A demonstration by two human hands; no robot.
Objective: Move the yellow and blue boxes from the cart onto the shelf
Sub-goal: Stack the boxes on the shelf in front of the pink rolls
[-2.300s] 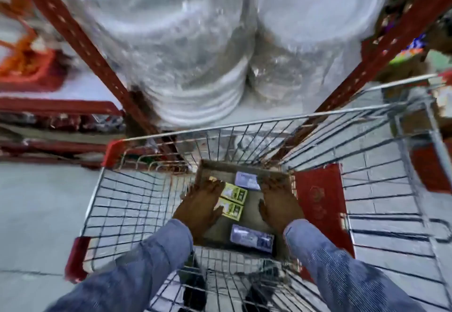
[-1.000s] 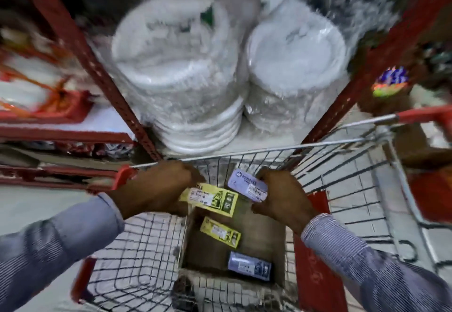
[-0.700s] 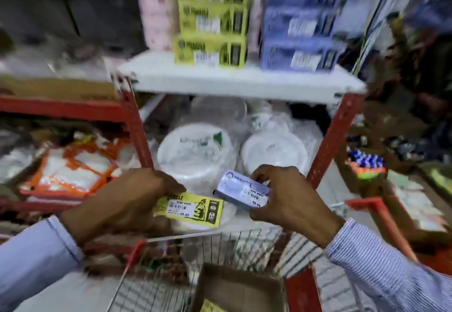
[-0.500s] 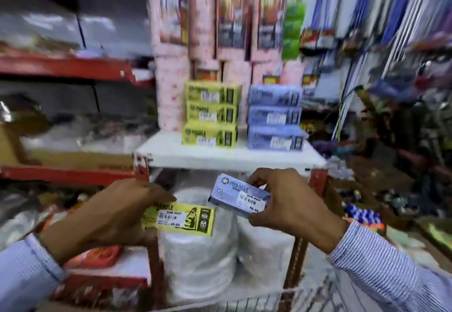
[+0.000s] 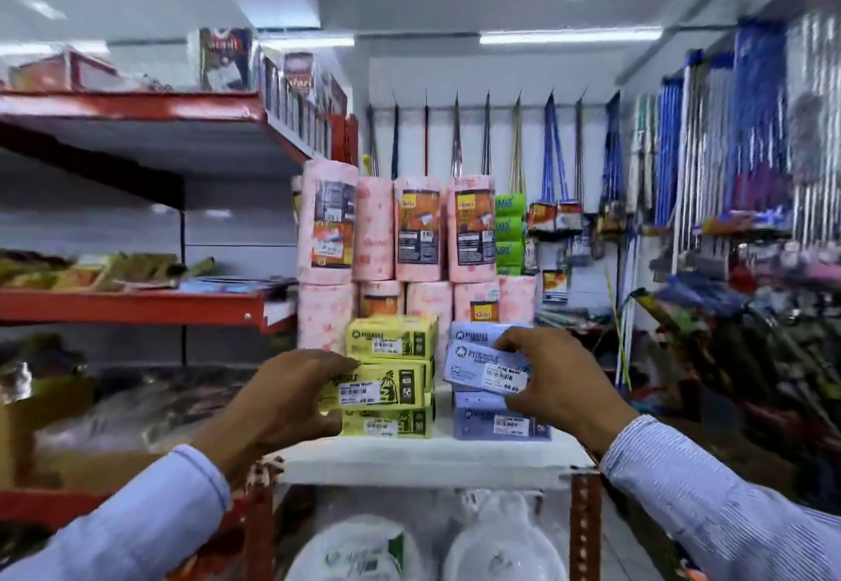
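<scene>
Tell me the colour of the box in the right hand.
Pale blue box with a white price label, held in the right hand; the head view shows it.

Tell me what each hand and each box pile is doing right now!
left hand: gripping a yellow box.
yellow box: held up in front of the yellow stack.
right hand: gripping a blue box.
blue box: held up in front of the blue stack.
yellow stack: sitting on the white shelf.
blue stack: sitting on the shelf, right of the yellow one.
pink rolls: standing upright behind the stacks.
</scene>
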